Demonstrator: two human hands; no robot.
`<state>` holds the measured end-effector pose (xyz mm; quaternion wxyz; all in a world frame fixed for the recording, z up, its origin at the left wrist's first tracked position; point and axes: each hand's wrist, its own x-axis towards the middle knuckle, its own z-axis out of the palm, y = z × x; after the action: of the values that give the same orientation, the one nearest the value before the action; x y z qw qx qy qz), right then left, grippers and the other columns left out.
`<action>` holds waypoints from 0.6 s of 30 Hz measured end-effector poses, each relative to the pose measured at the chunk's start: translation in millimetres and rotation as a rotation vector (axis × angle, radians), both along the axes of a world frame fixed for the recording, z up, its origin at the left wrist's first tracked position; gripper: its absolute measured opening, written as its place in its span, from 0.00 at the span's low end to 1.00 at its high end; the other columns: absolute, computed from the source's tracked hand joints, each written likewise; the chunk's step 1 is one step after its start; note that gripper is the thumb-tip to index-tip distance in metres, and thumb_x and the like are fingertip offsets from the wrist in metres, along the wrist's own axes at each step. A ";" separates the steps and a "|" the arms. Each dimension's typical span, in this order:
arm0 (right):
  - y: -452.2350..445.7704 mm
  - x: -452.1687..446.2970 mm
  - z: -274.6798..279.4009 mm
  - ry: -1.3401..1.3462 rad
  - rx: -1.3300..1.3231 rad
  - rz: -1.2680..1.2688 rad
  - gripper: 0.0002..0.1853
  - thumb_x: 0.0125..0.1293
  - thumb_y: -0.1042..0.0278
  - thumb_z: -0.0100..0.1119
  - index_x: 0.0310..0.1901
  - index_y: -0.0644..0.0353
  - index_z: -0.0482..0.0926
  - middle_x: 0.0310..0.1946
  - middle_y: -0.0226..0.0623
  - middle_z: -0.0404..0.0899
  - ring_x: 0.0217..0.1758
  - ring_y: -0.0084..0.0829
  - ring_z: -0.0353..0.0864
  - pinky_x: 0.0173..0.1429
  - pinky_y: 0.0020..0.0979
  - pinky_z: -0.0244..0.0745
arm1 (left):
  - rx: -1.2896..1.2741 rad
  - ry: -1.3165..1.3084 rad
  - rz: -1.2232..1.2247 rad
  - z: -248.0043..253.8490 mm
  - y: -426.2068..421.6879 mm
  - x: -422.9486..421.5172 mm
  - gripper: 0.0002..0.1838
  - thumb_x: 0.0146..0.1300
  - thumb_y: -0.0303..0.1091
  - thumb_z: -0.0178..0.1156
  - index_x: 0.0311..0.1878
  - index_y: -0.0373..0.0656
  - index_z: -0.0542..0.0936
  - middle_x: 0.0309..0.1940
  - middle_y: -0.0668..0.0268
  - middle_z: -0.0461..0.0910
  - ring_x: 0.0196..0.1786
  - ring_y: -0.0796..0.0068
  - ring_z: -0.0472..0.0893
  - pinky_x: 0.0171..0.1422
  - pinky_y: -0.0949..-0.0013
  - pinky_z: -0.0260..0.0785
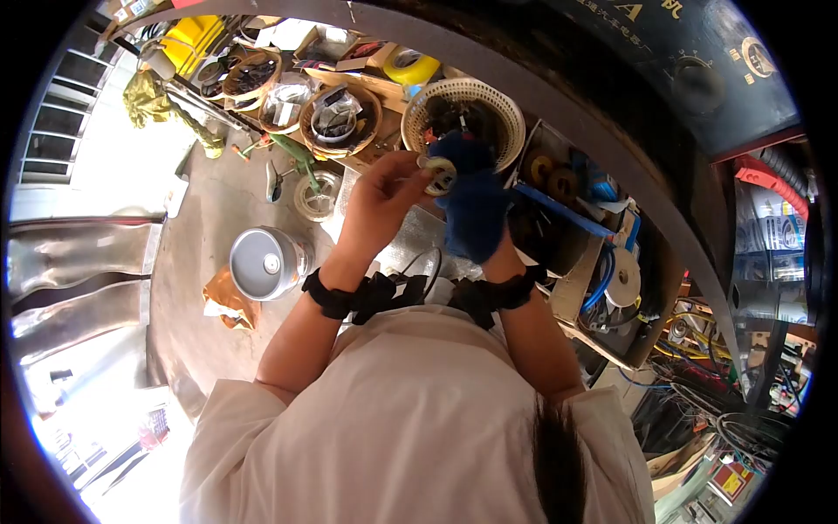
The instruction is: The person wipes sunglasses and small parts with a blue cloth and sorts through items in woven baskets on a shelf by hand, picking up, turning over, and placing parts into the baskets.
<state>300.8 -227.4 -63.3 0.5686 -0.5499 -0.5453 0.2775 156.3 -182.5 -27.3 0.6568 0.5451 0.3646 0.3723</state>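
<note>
My bare left hand is closed, its thumb and fingertips pinched at the left edge of a small pale roll of tape. My right hand, in a dark blue glove, is closed around the other side of the roll. The glove hides most of its fingers. Both hands are raised in front of my chest, just short of a cream-coloured plastic basket. Dark small parts lie in that basket, partly covered by the glove.
Round baskets of parts and a yellow tape roll line the bench. To the right stands a box with a white spool and blue tubing. A grey-lidded bucket is on the floor. A shelf edge curves overhead.
</note>
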 end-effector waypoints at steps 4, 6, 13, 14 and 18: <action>-4.7 -23.3 -7.2 0.782 -0.086 0.051 0.11 0.67 0.68 0.54 0.48 0.61 0.73 0.37 0.30 0.77 0.40 0.25 0.77 0.47 0.28 0.73 | 0.170 0.184 -0.046 6.4 -5.1 3.3 0.14 0.68 0.24 0.51 0.56 0.36 0.75 0.39 0.64 0.82 0.43 0.81 0.78 0.47 0.76 0.70; -4.6 -22.8 -9.6 0.177 -0.041 -0.084 0.11 0.67 0.65 0.54 0.47 0.61 0.74 0.37 0.31 0.77 0.40 0.27 0.78 0.47 0.31 0.74 | 0.105 0.180 -0.094 8.0 -5.6 -0.1 0.15 0.69 0.24 0.50 0.58 0.36 0.74 0.40 0.63 0.82 0.43 0.80 0.79 0.48 0.75 0.70; -10.7 -8.0 3.8 -0.179 0.004 -0.071 0.12 0.58 0.63 0.61 0.41 0.59 0.79 0.40 0.44 0.78 0.46 0.44 0.78 0.53 0.39 0.73 | 0.039 -0.103 -0.088 12.7 -1.8 -14.4 0.25 0.68 0.25 0.52 0.67 0.41 0.62 0.49 0.58 0.77 0.49 0.71 0.79 0.53 0.70 0.74; -11.2 -9.3 5.1 -0.019 -0.016 -0.045 0.12 0.57 0.64 0.61 0.42 0.58 0.79 0.41 0.45 0.78 0.48 0.45 0.77 0.54 0.39 0.72 | 0.072 -0.120 -0.045 9.8 -1.0 -16.3 0.27 0.67 0.25 0.53 0.68 0.41 0.60 0.52 0.56 0.75 0.52 0.69 0.79 0.53 0.69 0.74; -12.0 -2.2 6.4 0.012 -0.061 -0.016 0.16 0.56 0.68 0.60 0.49 0.55 0.79 0.47 0.43 0.78 0.53 0.46 0.75 0.60 0.39 0.69 | 0.468 0.138 -0.003 -9.0 6.6 -28.2 0.43 0.55 0.33 0.69 0.70 0.40 0.56 0.64 0.53 0.63 0.67 0.63 0.65 0.67 0.60 0.62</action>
<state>298.6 -239.4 -57.0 0.5570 -0.5697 -0.5288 0.2924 128.1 -175.8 -36.2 0.4867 0.7070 0.3115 0.4077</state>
